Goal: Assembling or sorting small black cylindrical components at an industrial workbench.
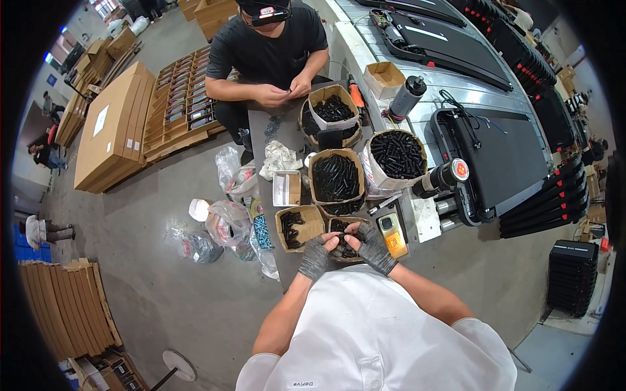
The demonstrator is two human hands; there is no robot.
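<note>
My left hand (317,255) and my right hand (373,248), both in grey fingerless gloves, meet at the near end of a dark table. Thumbs and fingertips are pinched together; whatever sits between them is too small and hidden to make out. Just beneath is a small cardboard box (340,257) of black parts, partly covered by my hands. To its left, another open carton (312,224) holds a few long black bolt-like pieces (291,229). Beyond stands a larger box full of black bolt-like pieces (335,177). A phone (392,234) lies right of my right hand.
Across the table a person in black (273,55) handles something small. More boxes of black parts (398,154) stand at the far right. A white cloth (280,160) and a small carton (286,188) lie left. A roller conveyor (417,91) carries black panels. Plastic bags (228,225) are on the floor.
</note>
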